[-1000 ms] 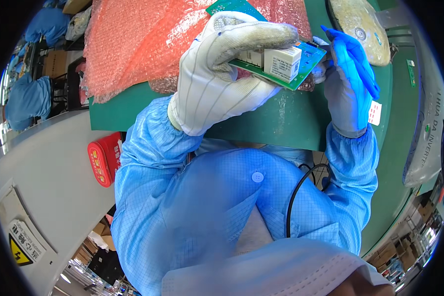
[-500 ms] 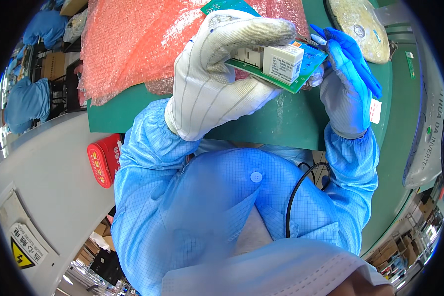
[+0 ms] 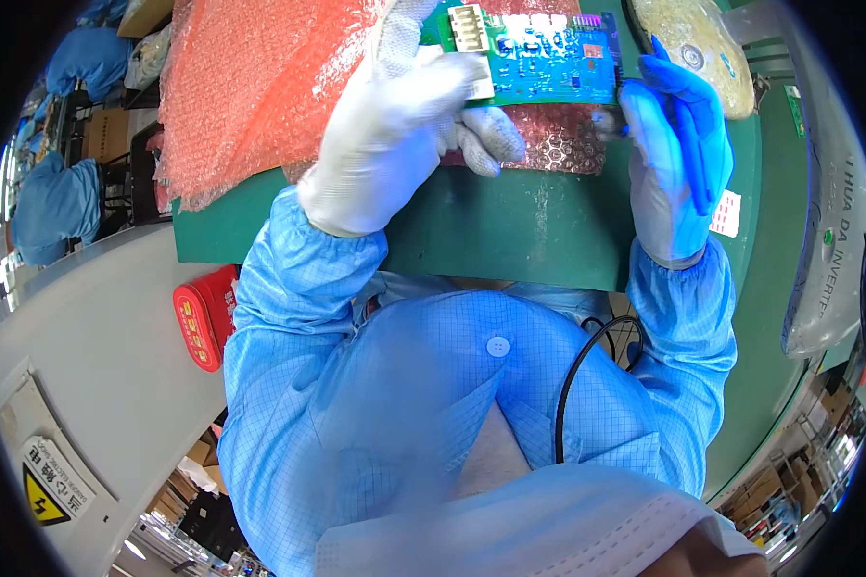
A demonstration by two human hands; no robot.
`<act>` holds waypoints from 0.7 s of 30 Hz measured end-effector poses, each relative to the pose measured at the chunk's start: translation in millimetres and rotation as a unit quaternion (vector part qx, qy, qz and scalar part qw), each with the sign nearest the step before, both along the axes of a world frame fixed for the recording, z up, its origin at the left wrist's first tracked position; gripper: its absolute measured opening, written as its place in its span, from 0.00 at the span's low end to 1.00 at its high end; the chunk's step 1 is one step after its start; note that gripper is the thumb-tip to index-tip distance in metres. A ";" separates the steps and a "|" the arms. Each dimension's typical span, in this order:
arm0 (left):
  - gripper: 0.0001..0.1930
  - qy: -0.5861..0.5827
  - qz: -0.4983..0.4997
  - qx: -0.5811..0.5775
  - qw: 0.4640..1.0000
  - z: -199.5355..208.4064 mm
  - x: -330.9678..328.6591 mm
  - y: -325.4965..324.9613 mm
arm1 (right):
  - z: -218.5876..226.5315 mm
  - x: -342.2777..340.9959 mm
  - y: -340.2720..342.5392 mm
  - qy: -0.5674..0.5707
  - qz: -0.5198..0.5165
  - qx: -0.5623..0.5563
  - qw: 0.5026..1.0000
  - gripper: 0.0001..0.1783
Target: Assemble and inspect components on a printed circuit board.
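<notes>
My left hand (image 3: 394, 125), in a white striped glove, grips a green circuit board (image 3: 548, 72) by its left end. The board's populated face shows, with a white multi-pin connector (image 3: 470, 29) near my fingers and a row of pins along its right edge. My gloved right hand (image 3: 669, 163) is closed around a blue-handled tool (image 3: 693, 154), close to the board's right edge. Fingers hide the tool's working end, so its exact kind is unclear. Both hands are above the green table mat (image 3: 520, 231).
Pink bubble wrap (image 3: 250, 96) covers the table's far left. A round, stained whitish disc (image 3: 698, 48) lies at the far right. A small white label sheet (image 3: 726, 213) is beside my right wrist. A red tin (image 3: 205, 317) stands left of my left arm. A black cable (image 3: 563, 404) hangs before me.
The board has tilted and turned so its component face now shows broadly, and it has moved farther away. My left hand shifted left and changed its hold. The blue-handled tool points more upright.
</notes>
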State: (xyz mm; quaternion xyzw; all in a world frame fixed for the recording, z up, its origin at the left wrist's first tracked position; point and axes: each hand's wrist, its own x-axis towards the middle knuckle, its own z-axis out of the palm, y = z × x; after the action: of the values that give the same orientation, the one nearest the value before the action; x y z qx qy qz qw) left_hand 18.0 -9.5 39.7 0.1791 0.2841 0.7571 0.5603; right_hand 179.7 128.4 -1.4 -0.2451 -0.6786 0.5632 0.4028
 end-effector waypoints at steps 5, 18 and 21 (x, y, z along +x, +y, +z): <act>0.35 0.195 0.047 -0.210 0.957 4.1 6.5 3.1 | -0.5 6.4 14.0 0.097 -0.001 0.081 0.992 0.30; 0.35 0.246 0.019 -0.209 0.946 -1.3 9.9 0.0 | 2.4 21.2 7.2 0.072 0.025 0.064 0.995 0.09; 0.35 0.242 0.018 -0.204 0.948 -2.0 9.9 0.3 | 2.9 18.3 3.0 0.086 0.000 0.060 0.994 0.09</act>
State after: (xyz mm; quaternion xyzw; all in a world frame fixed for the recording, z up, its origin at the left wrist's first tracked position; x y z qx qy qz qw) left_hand 28.0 -9.2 37.7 0.2337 0.5625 0.6268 0.4859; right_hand 197.9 131.4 1.5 -0.1705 -0.6741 0.5404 0.4738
